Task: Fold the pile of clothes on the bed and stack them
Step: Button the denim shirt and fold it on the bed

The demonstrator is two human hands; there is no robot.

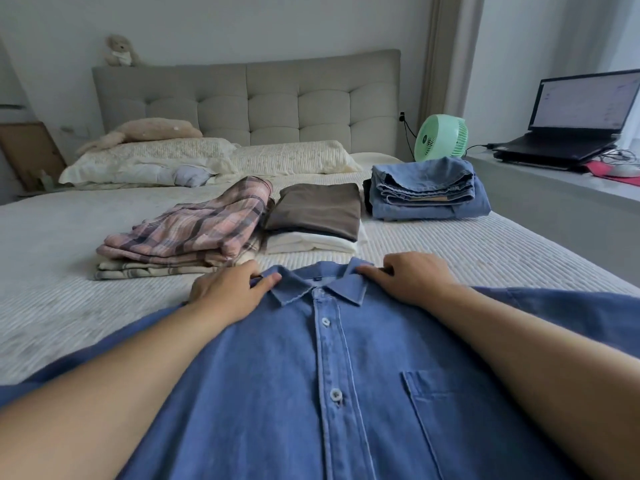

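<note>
A: Where does the blue denim button-up shirt [332,375] lie?

B: Flat and face up on the pale ribbed bedspread of the bed [62,306], filling the view from the centre down to 6 o'clock. Its collar points to 12 o'clock, the placket is buttoned, and a chest pocket sits at about 4 o'clock.

A: And the hands?

B: The left hand [228,292] is at the collar's 9 o'clock side, thumb and fingers pinching the cloth at the shoulder seam. The right hand [408,277] is at the collar's 3 o'clock side, fingers curled onto the collar edge and gripping it. Both forearms lie across the shirt.

A: What is already folded?

B: Three stacks beyond the collar. At 11 o'clock, a folded pink plaid garment [194,226] rests on a folded cream checked one [145,270]. At 12 o'clock, a folded brown top [318,211] lies on a folded white one [311,244]. At 1 o'clock, a stack of folded blue denim pieces [426,192] sits well apart from the hands.

A: Anything else?

B: Cream pillows [287,159] against a grey tufted headboard [249,98], a beige plush toy [152,131] on the pillows at 10 o'clock, a small teddy bear [119,51] on top of the headboard, a mint green fan [441,136] at 1 o'clock, and an open black laptop [575,119] on the ledge at 2 o'clock.
</note>
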